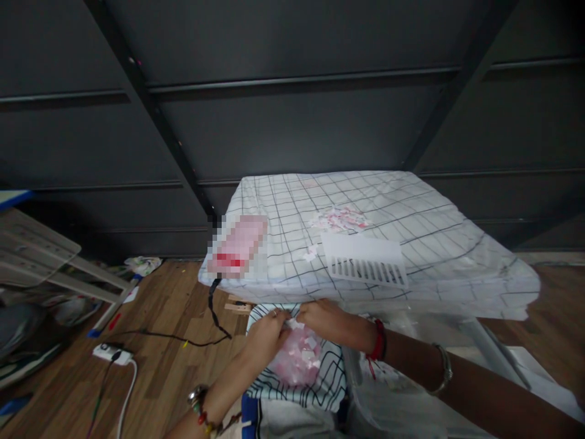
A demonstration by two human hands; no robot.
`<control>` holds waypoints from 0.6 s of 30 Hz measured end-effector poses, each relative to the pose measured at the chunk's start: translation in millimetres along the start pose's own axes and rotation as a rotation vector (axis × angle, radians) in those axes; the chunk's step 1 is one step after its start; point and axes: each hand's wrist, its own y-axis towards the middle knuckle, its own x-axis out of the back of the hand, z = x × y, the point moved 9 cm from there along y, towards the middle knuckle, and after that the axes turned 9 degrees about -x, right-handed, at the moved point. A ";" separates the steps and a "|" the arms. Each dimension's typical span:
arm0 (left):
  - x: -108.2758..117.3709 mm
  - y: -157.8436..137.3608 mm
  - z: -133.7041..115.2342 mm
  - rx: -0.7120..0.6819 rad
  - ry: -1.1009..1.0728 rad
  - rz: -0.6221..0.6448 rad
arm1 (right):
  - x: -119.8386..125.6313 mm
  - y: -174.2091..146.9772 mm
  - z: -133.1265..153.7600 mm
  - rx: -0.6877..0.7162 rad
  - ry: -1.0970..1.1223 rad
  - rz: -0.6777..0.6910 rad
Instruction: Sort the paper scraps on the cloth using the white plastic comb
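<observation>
My left hand [270, 332] and my right hand [322, 320] meet low in the middle of the head view, fingertips close together in a pinch. Between them shows a small white piece [295, 324], too small to make out fully. Just below the fingers lies a heap of pink, shiny small packets [297, 363], with white bits among them. The heap rests on a pale cloth with dark lines [331, 378], spread over my lap.
A checked mattress-like surface [283, 231] carries a pile of pink-and-white pieces [342, 217], a slotted white sheet [365, 259] and a pixelated pink object [240, 247] with a black cable. Clear plastic bins [388, 402] stand at right. A power strip [112, 353] lies on the floor.
</observation>
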 end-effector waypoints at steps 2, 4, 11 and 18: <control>-1.4 -3.3 5.1 0.013 -0.038 -0.009 | -2.6 0.0 5.6 0.035 -0.020 -0.001; -3.3 -4.6 7.8 0.022 -0.058 -0.003 | -6.4 0.7 9.3 0.064 -0.045 -0.007; -2.9 -2.9 5.9 0.034 -0.049 0.051 | -9.5 0.8 14.7 0.127 -0.116 -0.051; -4.5 2.6 5.0 0.014 -0.041 0.046 | 2.5 -6.9 6.5 0.054 -0.089 -0.087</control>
